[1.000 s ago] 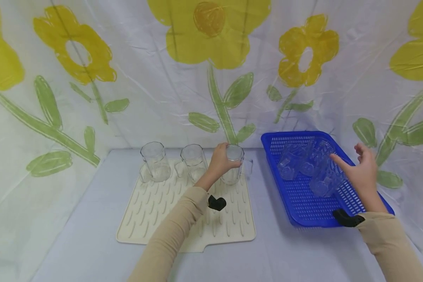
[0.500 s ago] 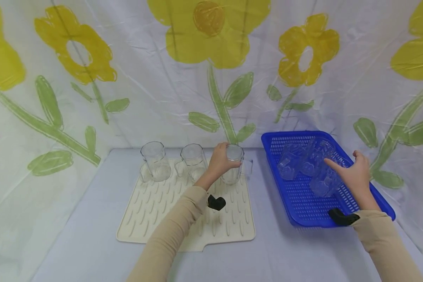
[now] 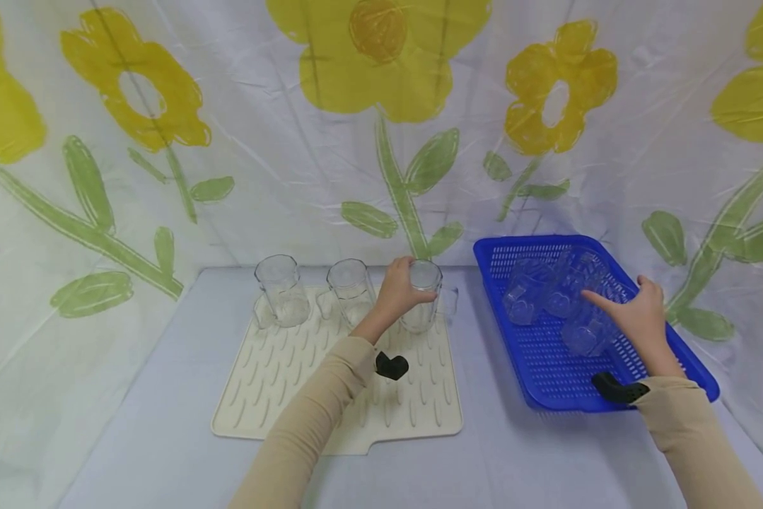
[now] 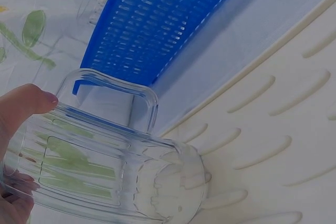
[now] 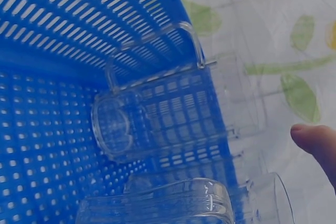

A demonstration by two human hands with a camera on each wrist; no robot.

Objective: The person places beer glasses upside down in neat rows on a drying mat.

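Note:
My left hand (image 3: 394, 290) grips a clear glass mug (image 3: 421, 319) near its rim, thumb on one side and fingers on the other. That mug stands upright at the back right of the cream ridged mat (image 3: 260, 396), its handle turned right. In the left wrist view, the mug's handle (image 4: 149, 98) is free of the fingers. Over the blue basket (image 3: 566, 406), my right hand (image 3: 642, 322) hovers with thumb and fingers spread, holding nothing. Nearest to it is a glass mug (image 3: 586, 336) lying tilted; two more mugs (image 3: 526, 293) lie behind it, partly overlapping.
Two further glass mugs stand upright along the mat's back edge, one at the left (image 3: 286, 297) and one in the middle (image 3: 351, 286). A white flowered curtain (image 3: 260, 177) hangs directly behind the table. White cloth (image 3: 470, 459) covers the tabletop.
My right hand has moved left and slightly down, closer to the front mug in the basket. The left hand and its mug have stayed in place.

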